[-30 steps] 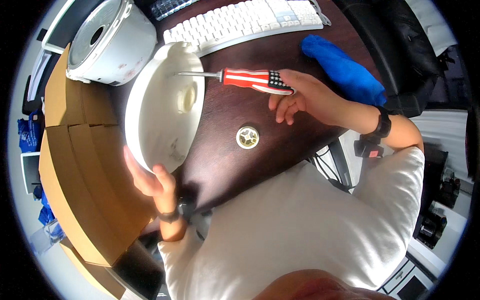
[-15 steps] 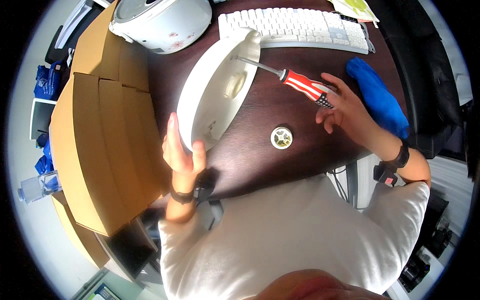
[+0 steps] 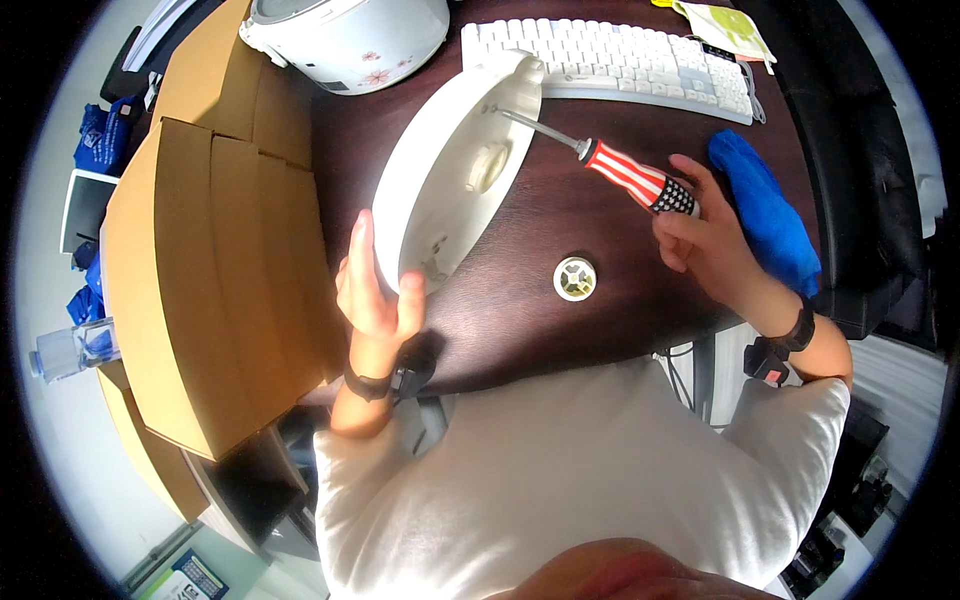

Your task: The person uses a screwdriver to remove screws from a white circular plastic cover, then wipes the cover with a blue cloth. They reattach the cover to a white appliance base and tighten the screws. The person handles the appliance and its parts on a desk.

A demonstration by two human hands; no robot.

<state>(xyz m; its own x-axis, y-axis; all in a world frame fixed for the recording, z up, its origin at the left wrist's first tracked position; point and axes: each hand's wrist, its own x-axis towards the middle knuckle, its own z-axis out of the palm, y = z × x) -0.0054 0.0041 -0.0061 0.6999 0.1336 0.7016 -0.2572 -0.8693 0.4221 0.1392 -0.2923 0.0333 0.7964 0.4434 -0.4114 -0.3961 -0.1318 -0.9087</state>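
My left hand (image 3: 375, 292) holds the near end of a white, curved lid-like cover (image 3: 410, 170), thumb on one side and fingers on the other. The cover is tilted up on edge, its hollow inner face turned right, with a round cream fitting (image 3: 487, 168) in the middle. In my right hand (image 3: 715, 235) is a screwdriver (image 3: 630, 176) with a red-and-white striped, star-patterned handle, held by its butt end. Its metal shaft points up and left, and the tip meets the cover's inner face near the far end. A small round slotted cap (image 3: 575, 279) lies between my hands.
A white rice cooker (image 3: 350, 45) with a flower print stands at the far left, beside a white keyboard (image 3: 610, 65). Cardboard boxes (image 3: 220, 290) line the left side of the dark table (image 3: 500, 330). A blue cloth bundle (image 3: 765, 205) lies right of my right hand.
The view has shifted slightly, moving the whole scene a little in the picture. My right fingers have curled closer around the screwdriver's butt end, and the handle has turned to show more of its star pattern.
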